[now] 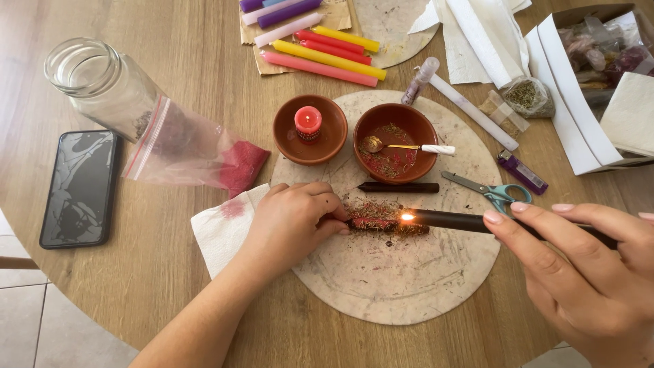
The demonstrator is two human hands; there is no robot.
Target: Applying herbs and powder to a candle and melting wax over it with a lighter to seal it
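L hand (293, 221) pinches herb-coated candle (385, 218) at its 9 o'clock end, long axis running 9–3 on round board (409, 286); R hand (579, 272), fingers pressed on dark lit candle (463, 220), brings flame in from 3 o'clock, touching coated candle's right end.

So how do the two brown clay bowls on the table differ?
The left bowl holds a short lit red candle; the right bowl holds red and dried herb bits plus a spoon. The left one sits partly off the round board; the right one sits fully on it. Both are similar round brown bowls.
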